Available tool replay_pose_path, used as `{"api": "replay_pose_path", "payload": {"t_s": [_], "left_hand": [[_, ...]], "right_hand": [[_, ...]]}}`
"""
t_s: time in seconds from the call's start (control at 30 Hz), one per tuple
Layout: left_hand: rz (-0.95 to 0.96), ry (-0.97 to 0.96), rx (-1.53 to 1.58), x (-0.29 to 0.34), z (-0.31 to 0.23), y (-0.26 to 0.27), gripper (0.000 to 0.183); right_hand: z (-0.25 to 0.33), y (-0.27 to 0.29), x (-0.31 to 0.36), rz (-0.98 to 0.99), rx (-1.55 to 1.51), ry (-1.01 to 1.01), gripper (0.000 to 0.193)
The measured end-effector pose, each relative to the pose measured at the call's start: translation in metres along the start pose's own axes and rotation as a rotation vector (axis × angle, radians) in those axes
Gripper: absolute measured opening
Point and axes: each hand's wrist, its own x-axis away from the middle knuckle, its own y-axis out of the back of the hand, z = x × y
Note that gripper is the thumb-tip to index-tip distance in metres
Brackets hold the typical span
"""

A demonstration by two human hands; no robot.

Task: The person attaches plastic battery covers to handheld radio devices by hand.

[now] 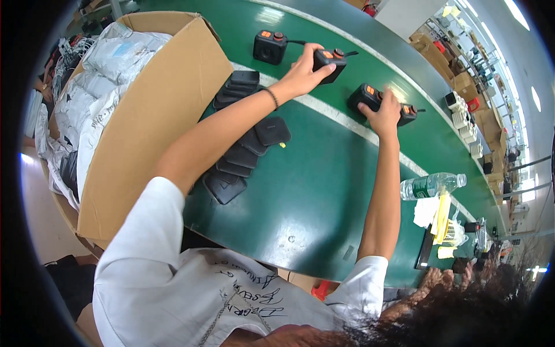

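My left hand (305, 74) reaches to the far side of the green table, its thumb and fingers closed round a small black box-shaped device (331, 68) with orange buttons and a strap. A similar black device (269, 48) stands left of that hand. Farther right, my right hand (383, 117) grips another black device (361, 99) with its thumb on the near side; the fingertips are blurred. Just right of these fingers is one more device (409, 115), partly hidden by the hand. Several flat black pouches (273, 132) lie overlapping beneath and beside my left forearm.
A large cardboard box (156, 115) filled with white plastic bags stands at the left. On the right lie a clear water bottle (430, 186), yellow strips (442, 218) and a small basket (455, 232). Another person's hair (451, 315) shows at lower right. White lines run along the green table (306, 202).
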Motion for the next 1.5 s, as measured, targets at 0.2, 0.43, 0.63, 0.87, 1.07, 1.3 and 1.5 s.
{"api": "replay_pose_path", "payload": {"t_s": [0.2, 0.43, 0.63, 0.87, 1.07, 1.3, 1.5], "left_hand": [[0.153, 0.106, -0.155, -0.010, 0.045, 0.029, 0.067], [0.441, -0.026, 0.356, 0.052, -0.090, 0.062, 0.073], [-0.213, 0.167, 0.437, 0.104, -0.085, 0.123, 0.036], [-0.216, 0.245, 0.447, 0.142, -0.053, 0.095, 0.035], [-0.139, 0.193, 0.267, 0.152, -0.046, 0.083, 0.037], [-0.067, 0.266, 0.466, 0.160, -0.052, 0.093, 0.035], [0.168, 0.308, 0.535, 0.171, -0.078, 0.062, 0.033]], "right_hand": [[0.039, 0.019, -0.008, 0.011, -0.158, -0.166, 0.056], [0.144, 0.074, 0.015, 0.003, -1.031, -0.115, 0.036], [0.165, 0.024, 0.047, 0.570, -0.975, 0.297, 0.068], [0.147, 0.036, 0.070, 0.633, -0.663, 0.396, 0.084], [0.133, 0.068, 0.106, 0.363, -0.908, -0.127, 0.075], [0.138, 0.045, 0.155, 0.189, -0.485, -0.069, 0.031], [0.149, 0.087, 0.159, 0.009, -0.631, 0.058, 0.055]]}}
